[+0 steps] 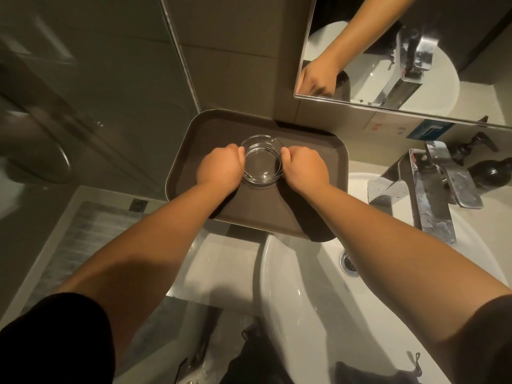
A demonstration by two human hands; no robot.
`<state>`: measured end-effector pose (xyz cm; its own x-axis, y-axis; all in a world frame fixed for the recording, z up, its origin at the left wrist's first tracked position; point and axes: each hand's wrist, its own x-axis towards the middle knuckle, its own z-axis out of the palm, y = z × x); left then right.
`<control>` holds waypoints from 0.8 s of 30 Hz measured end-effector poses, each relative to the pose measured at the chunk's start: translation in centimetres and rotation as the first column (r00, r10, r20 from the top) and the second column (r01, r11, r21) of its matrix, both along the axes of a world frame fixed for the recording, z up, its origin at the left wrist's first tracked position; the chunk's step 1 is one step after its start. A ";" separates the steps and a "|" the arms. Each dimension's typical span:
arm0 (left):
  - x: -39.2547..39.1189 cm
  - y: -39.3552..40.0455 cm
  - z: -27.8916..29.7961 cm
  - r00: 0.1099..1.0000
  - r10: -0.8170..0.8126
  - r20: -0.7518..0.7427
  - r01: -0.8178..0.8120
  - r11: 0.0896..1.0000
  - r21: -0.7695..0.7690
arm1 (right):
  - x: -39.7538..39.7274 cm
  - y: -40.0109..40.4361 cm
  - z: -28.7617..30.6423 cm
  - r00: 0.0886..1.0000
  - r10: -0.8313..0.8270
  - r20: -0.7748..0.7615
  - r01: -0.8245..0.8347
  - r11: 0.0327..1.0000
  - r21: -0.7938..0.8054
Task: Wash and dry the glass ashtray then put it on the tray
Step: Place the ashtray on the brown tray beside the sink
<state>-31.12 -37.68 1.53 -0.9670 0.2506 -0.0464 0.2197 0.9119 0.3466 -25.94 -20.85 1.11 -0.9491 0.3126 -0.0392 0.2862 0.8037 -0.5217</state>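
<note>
Beside sink (279, 275) and faucet (432, 189), both hands grip tray's (318, 151) ashtray (261, 162).

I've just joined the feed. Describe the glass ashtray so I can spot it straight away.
Find the dark brown tray on the counter, left of the white sink and below the mirror. The glass ashtray sits on it, between the left hand and right hand. It is the only clear, round thing there, thick-walled with notches in its rim.
</note>
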 end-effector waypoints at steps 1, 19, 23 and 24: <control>0.0 0.0 0.1 1.000 0.003 -0.001 -0.003 1.000 -0.005 | 0.0 0.0 0.0 1.000 0.001 0.000 -0.001 1.000 0.000; -0.1 0.0 -0.3 0.999 -0.011 -0.047 0.009 0.998 -0.056 | -0.4 -0.2 -0.5 0.999 -0.016 0.038 0.016 1.000 -0.014; -0.1 0.0 -0.3 0.999 -0.009 -0.052 0.007 0.999 -0.045 | -0.5 -0.2 -0.3 0.998 -0.018 0.056 0.018 1.000 0.001; -0.1 0.0 -0.3 0.999 -0.007 -0.053 0.005 0.999 -0.042 | -0.5 -0.2 -0.3 0.998 -0.020 0.058 0.020 1.000 0.001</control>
<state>-31.20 -37.66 1.23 -0.9668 0.2554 -0.0053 0.2425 0.9240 0.2957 -26.43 -21.08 0.77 -0.9387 0.3316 -0.0942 0.3323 0.7978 -0.5030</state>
